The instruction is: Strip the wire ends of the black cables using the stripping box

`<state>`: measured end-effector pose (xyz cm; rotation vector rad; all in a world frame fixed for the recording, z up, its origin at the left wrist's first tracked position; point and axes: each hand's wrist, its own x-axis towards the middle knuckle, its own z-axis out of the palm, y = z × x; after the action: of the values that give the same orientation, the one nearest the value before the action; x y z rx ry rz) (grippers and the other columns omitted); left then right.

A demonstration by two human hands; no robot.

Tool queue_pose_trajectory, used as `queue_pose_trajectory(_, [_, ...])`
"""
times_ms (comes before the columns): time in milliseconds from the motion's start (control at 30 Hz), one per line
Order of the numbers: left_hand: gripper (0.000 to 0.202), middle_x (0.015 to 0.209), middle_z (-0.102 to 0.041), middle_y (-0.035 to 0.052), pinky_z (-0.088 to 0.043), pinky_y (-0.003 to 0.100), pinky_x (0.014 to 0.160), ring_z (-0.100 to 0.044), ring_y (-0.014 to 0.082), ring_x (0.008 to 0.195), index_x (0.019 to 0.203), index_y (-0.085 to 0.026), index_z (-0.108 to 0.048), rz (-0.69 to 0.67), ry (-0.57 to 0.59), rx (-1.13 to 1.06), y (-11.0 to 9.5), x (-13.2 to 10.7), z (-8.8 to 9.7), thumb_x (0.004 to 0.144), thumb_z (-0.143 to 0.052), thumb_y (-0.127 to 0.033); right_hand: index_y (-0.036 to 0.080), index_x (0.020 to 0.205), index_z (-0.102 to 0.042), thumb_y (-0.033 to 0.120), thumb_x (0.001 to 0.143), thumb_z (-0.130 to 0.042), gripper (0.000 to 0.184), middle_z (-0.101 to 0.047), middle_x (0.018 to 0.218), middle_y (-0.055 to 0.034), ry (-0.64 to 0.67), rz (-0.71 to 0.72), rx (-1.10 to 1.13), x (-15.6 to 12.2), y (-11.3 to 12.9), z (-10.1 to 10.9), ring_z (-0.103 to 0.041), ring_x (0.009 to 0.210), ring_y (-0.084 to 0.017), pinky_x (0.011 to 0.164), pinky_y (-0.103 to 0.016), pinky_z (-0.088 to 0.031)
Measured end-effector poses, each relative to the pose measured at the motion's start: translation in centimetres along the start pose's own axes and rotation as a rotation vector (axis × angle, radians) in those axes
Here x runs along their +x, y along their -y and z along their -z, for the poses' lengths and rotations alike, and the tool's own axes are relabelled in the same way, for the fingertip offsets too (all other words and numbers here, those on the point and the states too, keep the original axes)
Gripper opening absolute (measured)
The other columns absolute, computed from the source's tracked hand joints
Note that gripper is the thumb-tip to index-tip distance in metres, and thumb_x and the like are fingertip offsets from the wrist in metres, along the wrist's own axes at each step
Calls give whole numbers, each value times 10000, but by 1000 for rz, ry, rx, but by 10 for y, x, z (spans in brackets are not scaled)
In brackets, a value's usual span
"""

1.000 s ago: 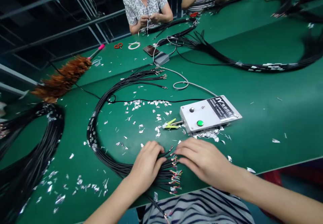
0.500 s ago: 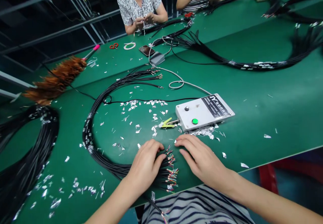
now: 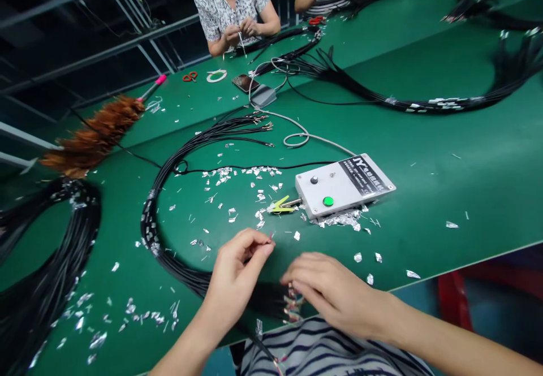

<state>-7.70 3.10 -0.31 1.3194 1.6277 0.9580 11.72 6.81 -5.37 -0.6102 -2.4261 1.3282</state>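
My left hand (image 3: 240, 268) is closed, thumb and forefinger pinching the end of a black cable, with a reddish wire tip (image 3: 271, 237) poking out above them. Most of that cable is hidden by the hand. Just right of it, my right hand (image 3: 331, 288) hovers by the stripped coloured wire ends (image 3: 292, 303), its slightly blurred fingers stretched out and the thumb apart. These ends belong to a curved bundle of black cables (image 3: 180, 273) that runs under my left wrist. Beyond my hands lies a white control box (image 3: 316, 192) with a green button and a yellow clip (image 3: 282, 205) at its front.
Foil scraps (image 3: 224, 175) litter the green table (image 3: 424, 195). More black cable bundles lie left (image 3: 80, 240) and back right (image 3: 424, 107). A brown feathery duster (image 3: 102, 130), red-handled scissors (image 3: 189, 76) and a phone (image 3: 245, 83) lie farther off. Co-workers (image 3: 233, 8) sit across the table.
My left hand has risen slightly and now pinches a cable end. My right hand has moved down and left to the wire ends. Several foil scraps now lie where it was.
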Motion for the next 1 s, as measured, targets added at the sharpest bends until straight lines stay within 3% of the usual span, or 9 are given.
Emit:
queue_pose_trajectory(67, [138, 741, -652, 13, -473, 210, 596, -604, 131, 675, 749, -178, -666, -42, -33, 5, -4, -4, -4, 866, -624, -238, 184, 1027, -686, 177, 961, -452, 244, -718, 960, -59, 6, -44, 100, -2, 4, 6, -649, 902, -201, 829, -368, -516])
queue_pose_trajectory(233, [126, 700, -638, -5, -461, 191, 564, -594, 105, 626, 766, -171, -653, -344, -199, 223, -2, -8, -17, 851, -631, -82, 189, 902, -674, 323, 898, -565, 173, -702, 845, -50, -314, -326, 453, 11, 6, 22, -627, 758, -170, 665, -299, -486])
queue_pose_trajectory(333, [135, 712, -630, 0, -467, 211, 594, -586, 106, 631, 808, -160, -626, -516, -288, 398, 3, -9, -22, 851, -624, -32, 187, 875, -654, 398, 850, -635, 213, -696, 794, -35, -304, -385, 773, 21, 6, 24, -613, 713, -145, 657, -274, -477])
queue_pose_trajectory(433, [143, 679, -599, -1, -457, 230, 575, -561, 112, 595, 805, -155, -609, -577, -325, 537, 6, -10, -23, 849, -622, -19, 182, 852, -663, 432, 829, -672, 251, -688, 753, -19, -288, -387, 944, 26, 6, 19, -567, 651, -114, 634, -252, -443])
queue_pose_trajectory(600, [144, 651, -579, 2, -451, 241, 552, -539, 119, 564, 789, -154, -600, -606, -338, 616, 6, -10, -24, 852, -618, -26, 180, 808, -686, 447, 816, -689, 267, -680, 733, -10, -306, -394, 1045, 27, 4, 15, -515, 606, -92, 561, -232, -354])
queue_pose_trajectory(800, [125, 651, -558, -8, -438, 229, 542, -520, 111, 562, 805, -149, -619, -577, -317, 582, 7, -10, -25, 853, -611, -34, 183, 788, -677, 458, 711, -802, 311, -660, 725, 1, -299, -420, 1094, 30, 3, 15, -541, 656, -107, 624, -244, -406])
queue_pose_trajectory(900, [131, 649, -551, -16, -429, 205, 531, -512, 96, 561, 784, -152, -635, -482, -290, 413, 6, -9, -25, 855, -603, -48, 180, 757, -661, 475, 682, -825, 346, -646, 704, 7, -312, -435, 1087, 32, 1, 11, -534, 651, -107, 630, -246, -411])
queue_pose_trajectory(1000, [150, 612, -531, -28, -417, 185, 504, -501, 90, 544, 696, -165, -639, -276, -256, 205, 5, -8, -24, 834, -631, -108, 175, 744, -654, 492, 703, -806, 354, -638, 683, 10, -314, -439, 1077, 33, -1, 7, -514, 630, -102, 621, -248, -402])
